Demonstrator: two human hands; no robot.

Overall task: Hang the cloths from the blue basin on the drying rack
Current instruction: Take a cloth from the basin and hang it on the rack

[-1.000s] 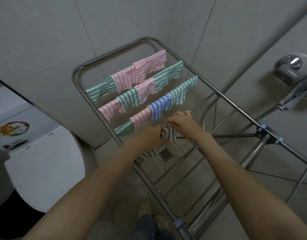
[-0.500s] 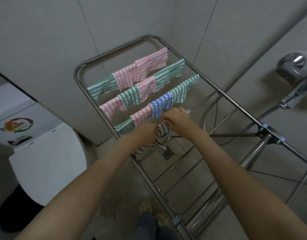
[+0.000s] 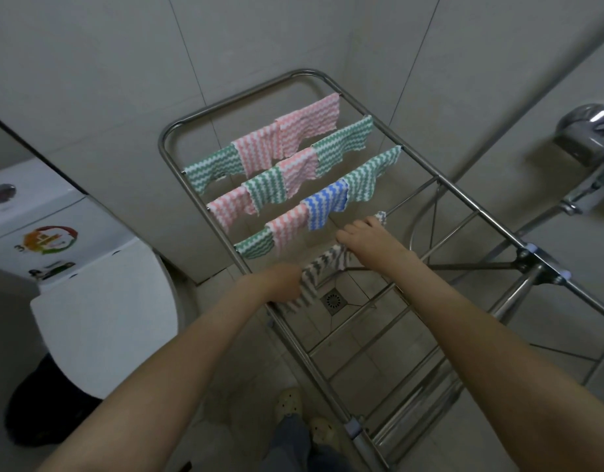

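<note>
tiled bathroom; above the drying rack (image 3: 304,72), left hand (image 3: 282,282) and right hand (image 3: 365,240) grip one grey cloth (image 3: 322,264).

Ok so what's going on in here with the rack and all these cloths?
A person holds a grey striped cloth stretched along a rail of the drying rack. The left hand grips one end and the right hand the other. The three rails beyond it already carry pink, green and blue cloths; the nearer rails are bare. The blue basin is out of view.
</note>
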